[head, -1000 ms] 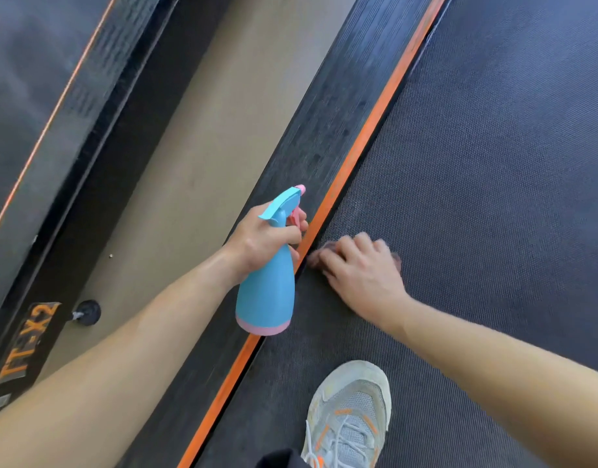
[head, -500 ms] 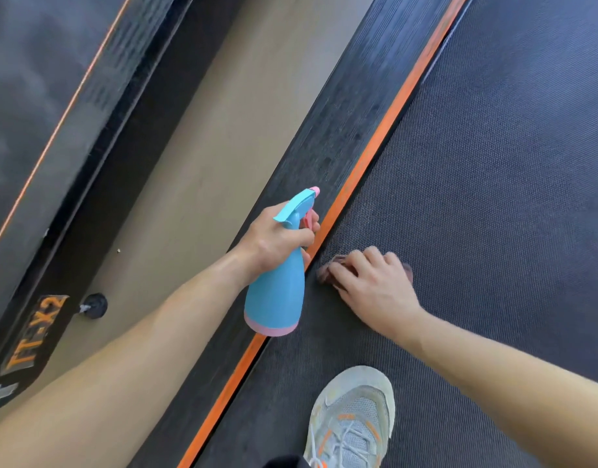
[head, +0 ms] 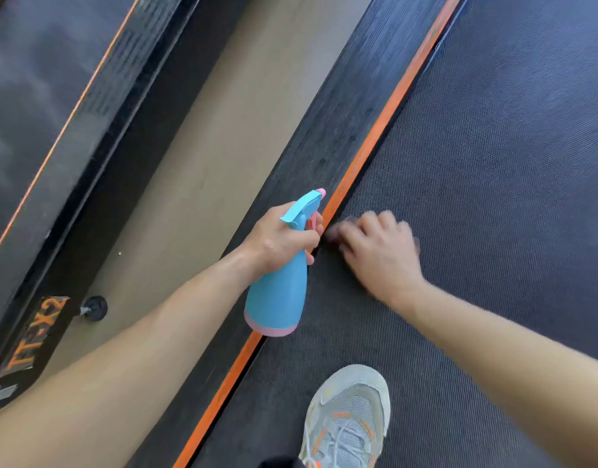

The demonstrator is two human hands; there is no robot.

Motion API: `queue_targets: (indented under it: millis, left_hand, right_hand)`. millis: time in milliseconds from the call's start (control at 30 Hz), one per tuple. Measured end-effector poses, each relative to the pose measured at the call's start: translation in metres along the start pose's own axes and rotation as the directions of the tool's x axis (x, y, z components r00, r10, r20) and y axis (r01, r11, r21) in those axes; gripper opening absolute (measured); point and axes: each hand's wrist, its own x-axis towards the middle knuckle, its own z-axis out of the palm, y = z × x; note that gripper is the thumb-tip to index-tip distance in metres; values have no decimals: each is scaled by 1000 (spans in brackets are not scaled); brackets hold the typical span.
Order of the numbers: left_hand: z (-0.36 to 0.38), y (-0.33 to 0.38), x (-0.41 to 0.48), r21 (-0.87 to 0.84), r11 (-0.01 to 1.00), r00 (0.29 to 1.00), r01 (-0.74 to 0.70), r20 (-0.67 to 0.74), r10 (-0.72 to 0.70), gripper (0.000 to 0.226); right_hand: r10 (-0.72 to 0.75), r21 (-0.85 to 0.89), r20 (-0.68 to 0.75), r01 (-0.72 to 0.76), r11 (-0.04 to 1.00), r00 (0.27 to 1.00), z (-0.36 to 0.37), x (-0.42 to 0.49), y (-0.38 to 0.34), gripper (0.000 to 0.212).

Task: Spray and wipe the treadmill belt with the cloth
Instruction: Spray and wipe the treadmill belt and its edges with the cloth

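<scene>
My left hand [head: 277,238] grips the neck of a blue spray bottle [head: 277,298] with a pink base and trigger, held above the orange stripe [head: 385,119] at the belt's left edge. Just right of it, my right hand [head: 382,255] presses down on the dark treadmill belt [head: 493,163], fingers curled over a small cloth [head: 333,234]. Only a blurred dark edge of the cloth shows by the fingertips. The right hand is motion-blurred.
My grey shoe with orange accents [head: 348,420] stands on the belt near the bottom edge. A ribbed black side rail [head: 338,123] runs left of the stripe. Beyond it lie beige floor [head: 206,163], a neighbouring treadmill [head: 37,96] and its round foot [head: 95,308].
My right hand has slid the cloth forward along the belt, close beside the orange stripe. The left hand and bottle have stayed almost in place.
</scene>
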Motion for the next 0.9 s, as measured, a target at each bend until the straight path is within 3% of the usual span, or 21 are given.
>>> queue_targets:
  millis: [67,133,200,300,400,467,533,600,667,733,900]
  left_hand:
    - [2,2,3,-2,1000,1000,1,-2,-1,31]
    - [6,6,4,-20,1000,1000,-2,7,2,35]
    - [10,7,4,-15,1000,1000,3,16,-2,38]
    - [11,7,1,48,999,999,20,37,-22,26]
    - [8,6,0,75,997,999,12,48,-15,28]
    - [6,4,2,57,998,999,5,43,-7,34]
    - [3,3,4,27,1000,999,-11,37,10,42]
    - [3,2,5,9,1000,999,-18,29,17,45]
    - [5,1,4,21,1000,1000,-6,28,6,44]
    - [8,1,2,37,999,999,13,31,-14,39]
    - [11,1,0,68,997,997,19,72,-23,41]
  right_hand:
    - [-171,34,52,169,985,984,1,-31,-16,26]
    - [-232,19,98,232,973,968,0,-26,-11,27]
    - [-126,-59,66,130,990,990,-1,4,7,27]
    - [147,-88,9,-146,985,989,-9,60,44,28]
    - [239,-85,-3,-239,967,971,-11,69,46,31]
    - [170,-74,-20,-171,982,985,-9,40,26,28]
    - [-3,16,-17,3,1000,1000,-2,-7,0,24]
    - [-193,58,2,193,980,981,1,-42,-18,23]
    - [-267,61,35,264,963,963,3,-43,-15,27]
    - [-203,-10,27,204,979,979,3,-17,-1,29]
    - [123,-108,-24,-125,986,992,-2,44,38,27]
